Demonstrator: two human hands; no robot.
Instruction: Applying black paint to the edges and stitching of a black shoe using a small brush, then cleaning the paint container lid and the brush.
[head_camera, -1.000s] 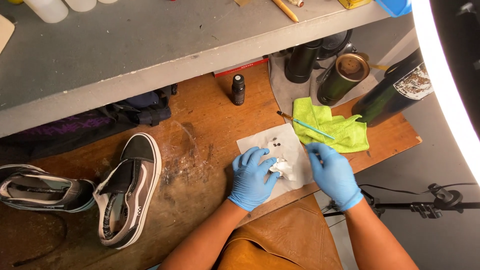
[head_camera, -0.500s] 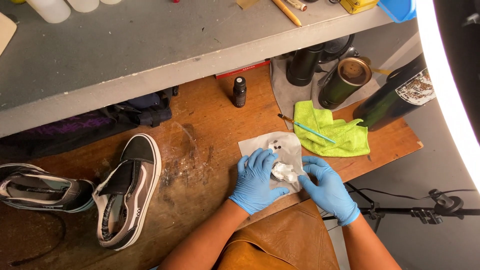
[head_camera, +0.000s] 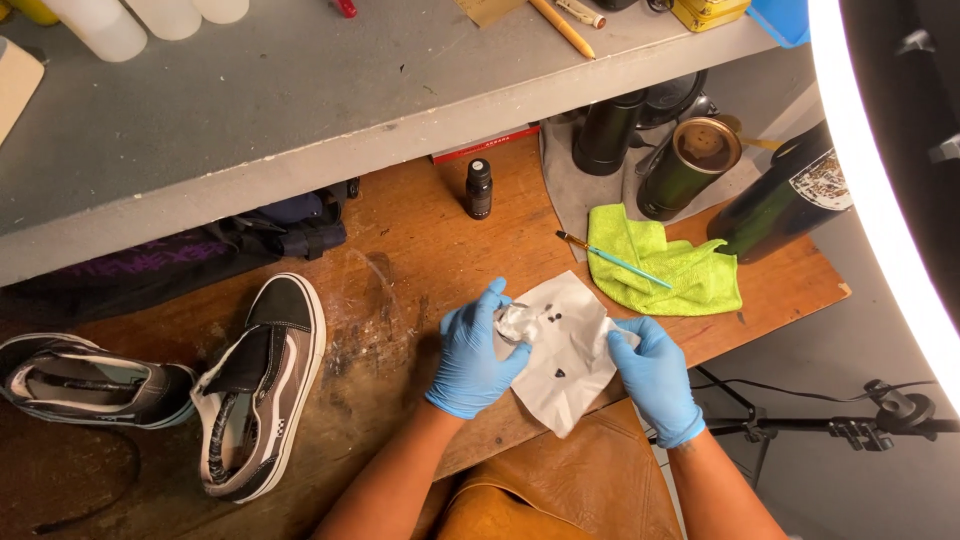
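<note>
1. Both hands, the left hand (head_camera: 473, 355) and the right hand (head_camera: 654, 375), wear bright blue gloves.
2. The sheet of paper (head_camera: 565, 365) is white with a few small dark blue-black spots.
3. The cloth (head_camera: 665, 268) is lime green; the brush (head_camera: 612, 260) on it has a teal handle.
4. The nearer shoe (head_camera: 255, 385) is black and grey with a white sole and a small checkered tag.
5. The small bottle (head_camera: 479, 188) is black.
6. The worktop (head_camera: 400, 260) is reddish-brown wood.
7. The apron (head_camera: 560, 495) is tan.

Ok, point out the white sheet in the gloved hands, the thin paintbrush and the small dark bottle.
white sheet (head_camera: 568, 368): head view, on its flat middle between the hands.
thin paintbrush (head_camera: 612, 259): head view, midway along its teal handle.
small dark bottle (head_camera: 479, 193): head view, on its body below the cap.
</note>
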